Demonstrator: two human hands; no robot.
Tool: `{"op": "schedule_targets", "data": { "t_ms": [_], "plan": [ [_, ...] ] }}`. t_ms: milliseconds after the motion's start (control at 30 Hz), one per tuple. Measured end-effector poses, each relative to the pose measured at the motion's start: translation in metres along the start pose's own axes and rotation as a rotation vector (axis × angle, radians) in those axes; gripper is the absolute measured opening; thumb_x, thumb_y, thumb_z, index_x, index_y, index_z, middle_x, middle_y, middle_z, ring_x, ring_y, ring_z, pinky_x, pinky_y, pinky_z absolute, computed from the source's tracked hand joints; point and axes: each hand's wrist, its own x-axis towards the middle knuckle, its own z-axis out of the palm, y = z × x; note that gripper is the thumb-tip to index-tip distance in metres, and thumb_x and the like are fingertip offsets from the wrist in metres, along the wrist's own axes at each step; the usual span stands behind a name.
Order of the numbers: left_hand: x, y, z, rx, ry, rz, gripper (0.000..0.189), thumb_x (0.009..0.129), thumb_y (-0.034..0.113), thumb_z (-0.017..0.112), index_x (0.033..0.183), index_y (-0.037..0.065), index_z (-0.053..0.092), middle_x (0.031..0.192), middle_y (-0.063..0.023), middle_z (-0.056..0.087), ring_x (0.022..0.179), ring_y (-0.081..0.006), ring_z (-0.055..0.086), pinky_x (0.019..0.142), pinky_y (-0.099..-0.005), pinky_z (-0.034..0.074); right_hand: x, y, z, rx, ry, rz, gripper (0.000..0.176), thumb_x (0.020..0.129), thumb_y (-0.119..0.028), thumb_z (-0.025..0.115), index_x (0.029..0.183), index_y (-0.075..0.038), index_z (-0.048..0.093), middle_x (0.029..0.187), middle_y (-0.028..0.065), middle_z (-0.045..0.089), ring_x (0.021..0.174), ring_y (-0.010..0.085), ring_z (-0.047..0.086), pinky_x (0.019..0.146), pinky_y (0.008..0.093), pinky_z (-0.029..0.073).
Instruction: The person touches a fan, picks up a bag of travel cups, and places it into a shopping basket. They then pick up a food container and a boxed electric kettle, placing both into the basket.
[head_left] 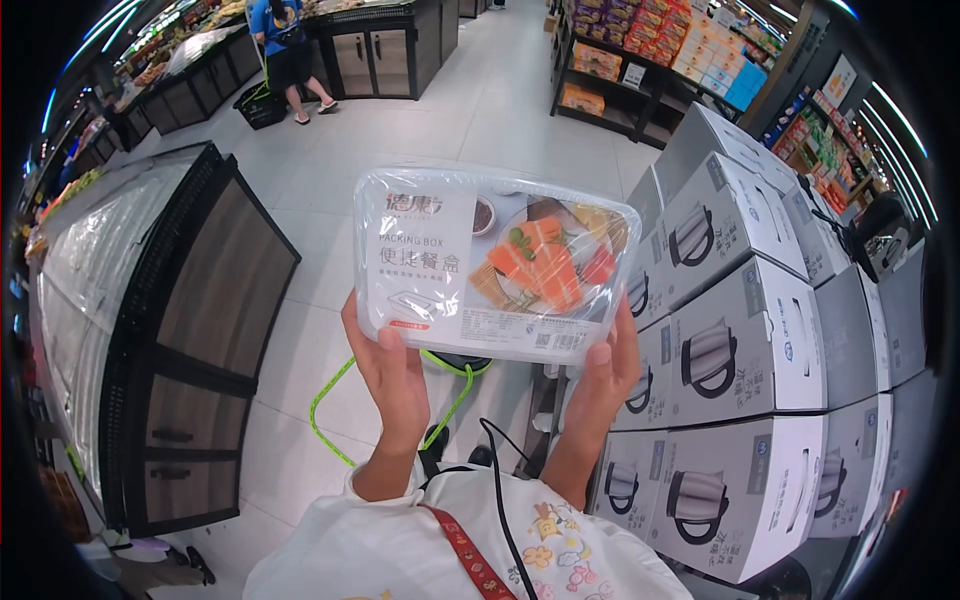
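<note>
Both of my hands hold up a shrink-wrapped pack of plastic food boxes (420, 285) in front of my chest. Its printed label reads "PACKING BOX" and shows a picture of salmon. My left hand (390, 375) grips the lower left corner, thumb on the front. At the lower right corner, my right hand (605, 375) grips in the same way, thumb near the label's code. The fingers behind the pack are mostly hidden. Below the pack runs a bright green cord (322, 400), partly covered by my left arm.
Stacked kettle boxes (740, 330) rise close on my right. A dark wood-panelled display stand (200, 400) is on my left. Further off, a person in a blue shirt (275, 30) stands beside a black basket (260, 107). Shelves with packaged goods (640, 60) stand at the back right.
</note>
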Motion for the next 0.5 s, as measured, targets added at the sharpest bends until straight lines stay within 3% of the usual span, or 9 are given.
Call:
{"op": "schedule_targets", "data": {
  "t_ms": [400, 500],
  "plan": [
    [-0.0038, 0.0031, 0.0017, 0.008, 0.006, 0.000, 0.054, 0.089, 0.034, 0.044, 0.128, 0.004, 0.021, 0.122, -0.0105, 0.036, 0.112, -0.0164, 0.038, 0.094, -0.0309, 0.029, 0.0008, -0.0071, -0.0004, 0.026, 0.003, -0.007, 0.073, 0.079, -0.041, 0.057, 0.125, 0.010, 0.032, 0.116, 0.0194, 0.048, 0.106, 0.0218, 0.049, 0.091, 0.0316, 0.035],
    [-0.0032, 0.0029, 0.0015, 0.021, -0.008, 0.011, 0.053, 0.088, 0.034, 0.044, 0.128, 0.006, 0.022, 0.123, -0.0098, 0.037, 0.115, -0.0174, 0.038, 0.096, -0.0326, 0.029, -0.0016, -0.0072, -0.0047, 0.040, 0.001, -0.011, 0.064, 0.079, -0.033, 0.058, 0.123, 0.010, 0.037, 0.120, 0.0216, 0.045, 0.110, 0.0256, 0.046, 0.094, 0.0335, 0.032]
  ]
}}
